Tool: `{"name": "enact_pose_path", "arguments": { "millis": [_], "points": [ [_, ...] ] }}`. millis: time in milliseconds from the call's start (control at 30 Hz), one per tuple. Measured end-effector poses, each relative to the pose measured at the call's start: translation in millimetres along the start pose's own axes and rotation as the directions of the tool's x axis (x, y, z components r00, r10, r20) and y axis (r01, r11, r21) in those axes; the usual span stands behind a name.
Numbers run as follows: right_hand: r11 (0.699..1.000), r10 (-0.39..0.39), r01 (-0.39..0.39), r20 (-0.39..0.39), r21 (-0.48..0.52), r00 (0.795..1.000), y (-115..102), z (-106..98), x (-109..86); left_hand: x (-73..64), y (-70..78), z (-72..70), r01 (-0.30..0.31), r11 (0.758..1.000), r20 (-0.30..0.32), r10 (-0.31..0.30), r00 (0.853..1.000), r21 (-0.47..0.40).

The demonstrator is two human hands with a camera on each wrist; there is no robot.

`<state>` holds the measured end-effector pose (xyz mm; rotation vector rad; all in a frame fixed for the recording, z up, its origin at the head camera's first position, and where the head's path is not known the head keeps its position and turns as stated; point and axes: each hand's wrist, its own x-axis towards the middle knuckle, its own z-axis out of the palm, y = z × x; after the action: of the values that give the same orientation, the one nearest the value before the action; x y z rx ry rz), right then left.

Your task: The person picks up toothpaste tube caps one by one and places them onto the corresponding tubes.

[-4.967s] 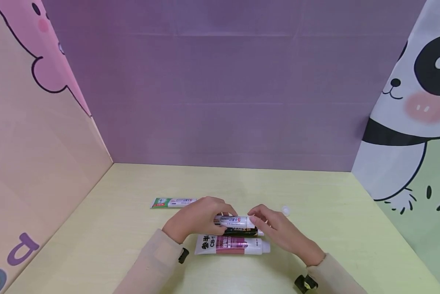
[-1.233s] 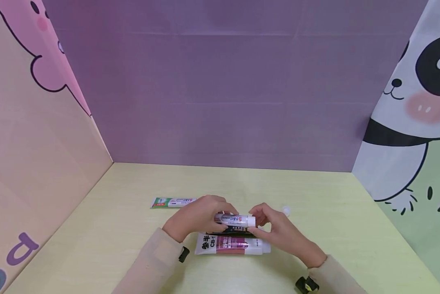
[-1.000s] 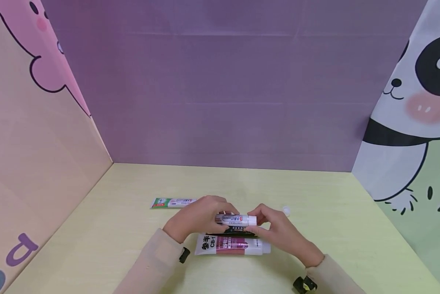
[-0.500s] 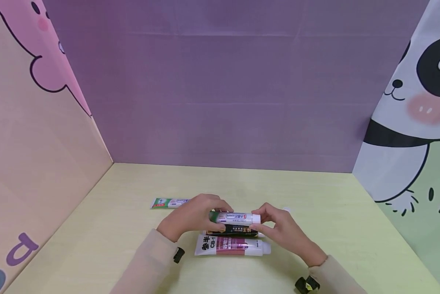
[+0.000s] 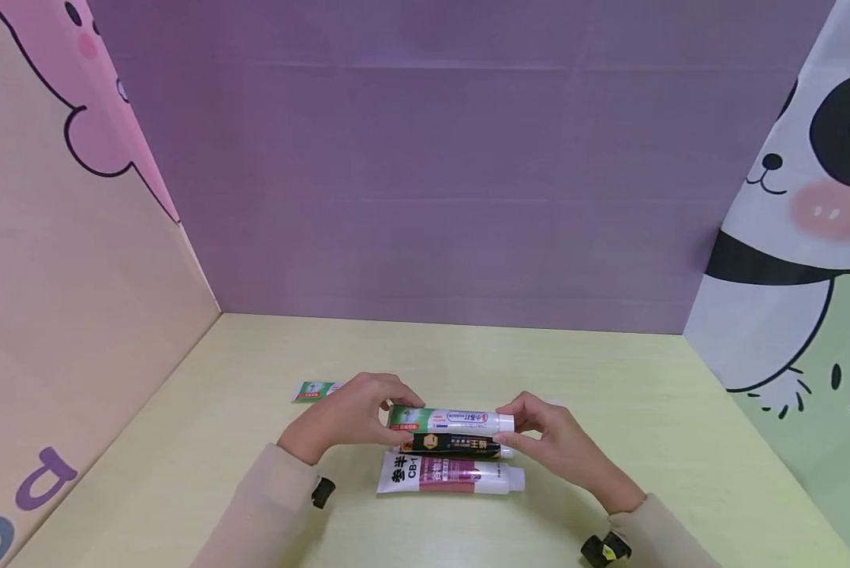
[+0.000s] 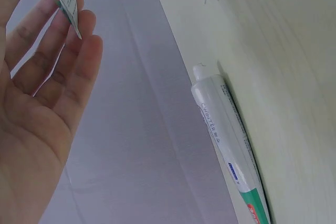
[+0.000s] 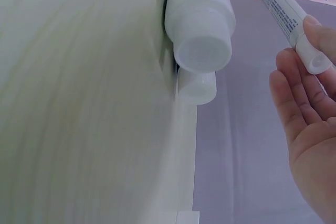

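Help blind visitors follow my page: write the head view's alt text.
A person's left hand and right hand hold a green-and-white tube by its ends above a pale table. Nearer the viewer lie a black tube and a pink-and-white tube; a second green-and-white tube lies behind, partly hidden by the left hand.

Facing you: purple wall (image 5: 432,166) | your left: pinkish panel (image 5: 76,244), perhaps animal-printed | your right: panda panel (image 5: 787,260) | below: pale table (image 5: 609,371)
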<state>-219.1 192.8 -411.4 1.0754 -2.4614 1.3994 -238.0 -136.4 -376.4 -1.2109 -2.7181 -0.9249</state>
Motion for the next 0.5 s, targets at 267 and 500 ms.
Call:
{"name": "enact_pose_path", "arguments": {
  "millis": [267, 500],
  "points": [
    [0.998, 0.051, -0.054, -0.060, -0.045, 0.997, 3.1, -4.2, -3.6, 1.2, -1.0, 4.3, 0.007, 1.000, -0.008, -0.007, 1.000, -0.024],
    [0.989, 0.081, -0.090, -0.077, -0.117, 0.994, 4.2, -5.3, -0.8, 7.7, 0.6, 7.6, 0.007, 0.999, -0.020, -0.006, 1.000, 0.032]
  ]
}}
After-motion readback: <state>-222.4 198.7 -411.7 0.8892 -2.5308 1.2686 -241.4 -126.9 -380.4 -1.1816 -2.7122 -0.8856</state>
